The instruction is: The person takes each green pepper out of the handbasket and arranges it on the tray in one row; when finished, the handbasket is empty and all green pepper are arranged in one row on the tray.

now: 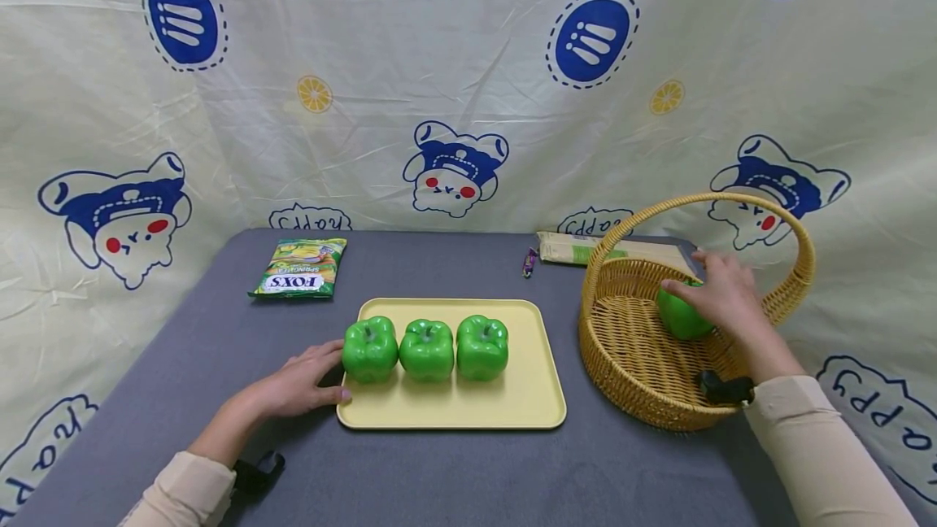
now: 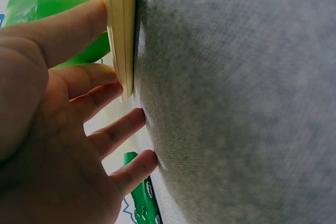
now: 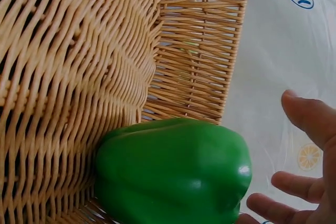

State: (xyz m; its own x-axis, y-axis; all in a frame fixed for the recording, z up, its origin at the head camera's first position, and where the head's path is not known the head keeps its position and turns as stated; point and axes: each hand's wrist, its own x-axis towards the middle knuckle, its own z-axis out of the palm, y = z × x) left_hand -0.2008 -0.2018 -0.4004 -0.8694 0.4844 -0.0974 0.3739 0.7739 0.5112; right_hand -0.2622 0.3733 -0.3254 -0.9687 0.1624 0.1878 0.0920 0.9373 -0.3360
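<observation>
Three green bell peppers [image 1: 428,350] stand in a row on a pale yellow tray [image 1: 529,364]. At the tray's left edge rests my left hand [image 1: 302,383]; in the left wrist view its thumb and nearer fingers touch the rim, while the other fingertips meet the cloth. Another green bell pepper [image 3: 173,171] lies inside the wicker basket [image 1: 629,401], against its right side. Over that pepper hovers my right hand [image 1: 721,297], fingers spread. The right wrist view shows its thumb [image 3: 310,115] apart from the pepper; one low fingertip is near or touching it.
A green snack packet [image 1: 302,268] lies at the back left of the grey table. Behind the tray is a small purple wrapped candy [image 1: 529,262]. A long beige package [image 1: 562,248] lies partly behind the basket, whose tall handle [image 1: 804,254] arches above it.
</observation>
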